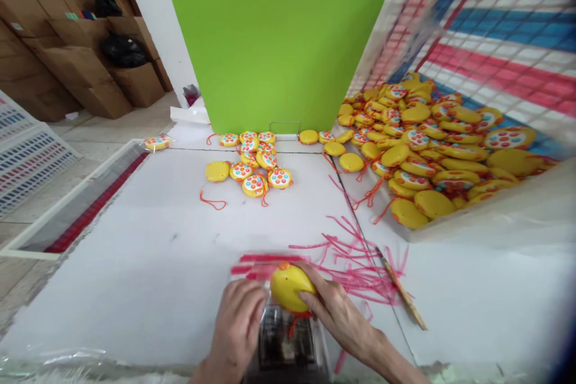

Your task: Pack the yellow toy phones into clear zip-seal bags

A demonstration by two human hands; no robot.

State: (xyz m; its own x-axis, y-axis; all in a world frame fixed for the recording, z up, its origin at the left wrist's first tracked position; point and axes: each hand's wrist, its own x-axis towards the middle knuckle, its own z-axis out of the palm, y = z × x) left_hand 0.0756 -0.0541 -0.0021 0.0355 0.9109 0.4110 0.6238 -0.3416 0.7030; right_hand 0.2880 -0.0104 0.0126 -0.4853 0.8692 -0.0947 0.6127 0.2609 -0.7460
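My right hand (336, 311) grips a yellow round toy (290, 287) with an orange cord, holding it over a clear plastic bag (288, 339) near the table's front edge. On the bag's left side my left hand (237, 330) has its fingers curled on the plastic. The bag has a red strip (261, 259) along its top. Pink ties (355, 255) lie scattered just beyond my right hand.
A big heap of yellow toys (427, 144) fills the right side, and a smaller cluster (254, 162) lies mid-table before a green board (279, 36). One bagged toy (156, 143) rests at far left. A wooden stick (402, 294) lies right. Cardboard boxes (90, 72) stand behind.
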